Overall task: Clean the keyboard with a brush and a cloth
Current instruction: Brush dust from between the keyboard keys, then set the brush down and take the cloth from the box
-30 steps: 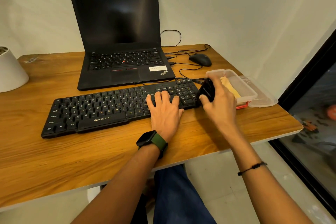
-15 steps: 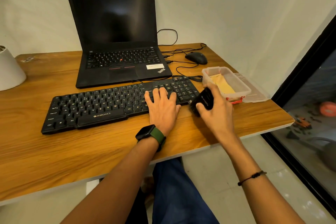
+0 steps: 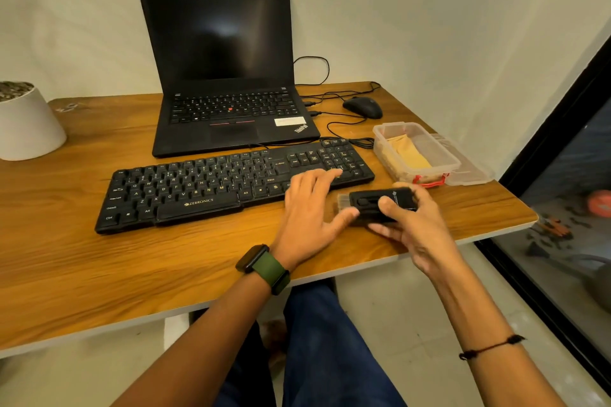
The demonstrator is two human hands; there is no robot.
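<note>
A black brush point(image 3: 380, 206) is held in the right hand point(image 3: 406, 225), the thumb laid across its top face and the other fingers curled beneath its body, so that the tool is clamped level just above the wooden surface point(image 3: 82, 274). Its long axis runs left to right, and what appear to be pale bristles, somewhat blurred, project from its left end toward the left hand point(image 3: 310, 208). The left hand is spread flat with its fingers apart: the fingertips rest on the right-hand keys of the keyboard point(image 3: 231, 182), while the thumb reaches out to the brush's left end, though whether it is actually touching cannot be told. The keyboard lies lengthwise across the surface in front of a laptop point(image 3: 228, 76), its long axis nearly parallel to that of the brush, and its near right edge is just beyond and to the left of the bristle end. The right hand is therefore the nearer one for brushing, and it is judged that a short carry forward and leftward would put the bristles over the number pad. A yellow cloth point(image 3: 406, 152) is seen folded inside a clear plastic box point(image 3: 443, 149) just right of the keyboard, not yet taken out.
</note>
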